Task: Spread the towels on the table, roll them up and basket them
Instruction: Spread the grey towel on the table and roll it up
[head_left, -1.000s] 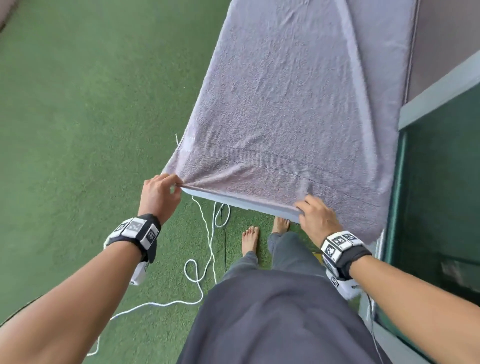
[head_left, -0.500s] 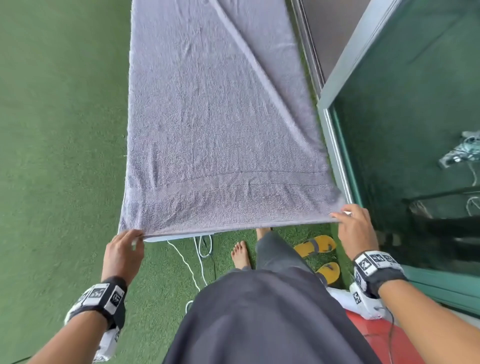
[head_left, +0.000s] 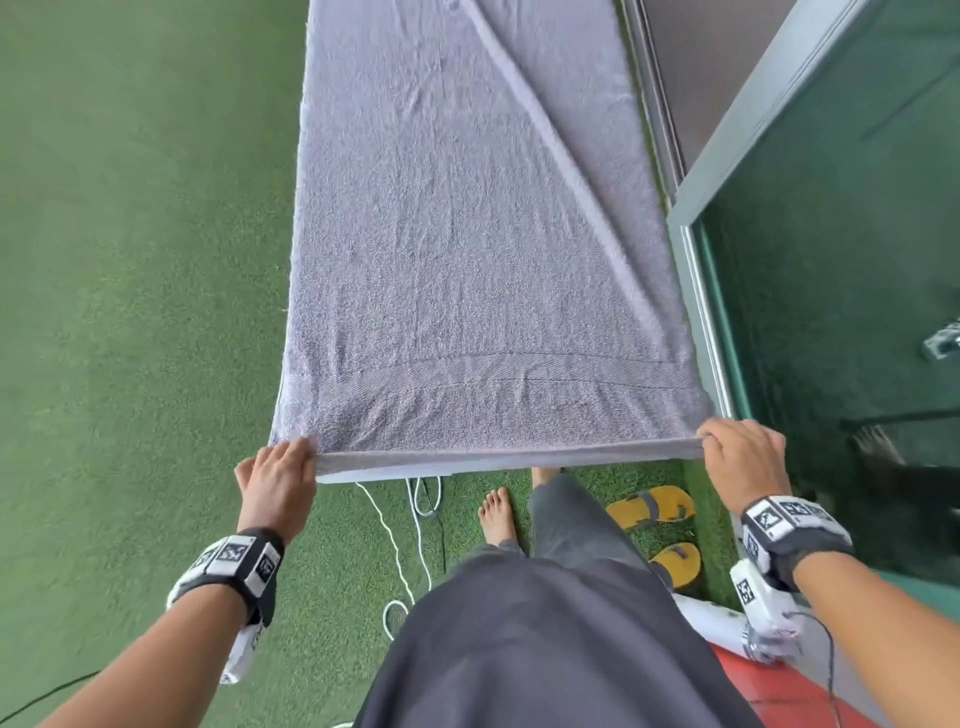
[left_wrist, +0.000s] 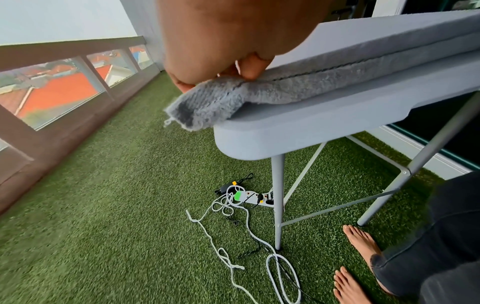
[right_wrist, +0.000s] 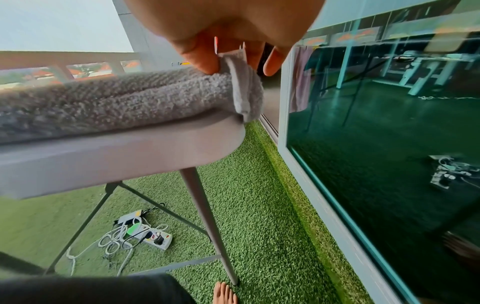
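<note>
Nearest, the left hand and right hand each pinch a corner of the thick grey terry towel at the near edge of the grey plastic folding table. Uneven pulling could skew it — the nubby pile grips. Farther off, a diagonal fold ridge crosses it and may roll in lumpy.

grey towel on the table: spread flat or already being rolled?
Spread, doubled lengthwise, not rolled. The grey towel lies flat along the table; left hand and right hand pinch its near corners. The wrist views show two layers.
</note>
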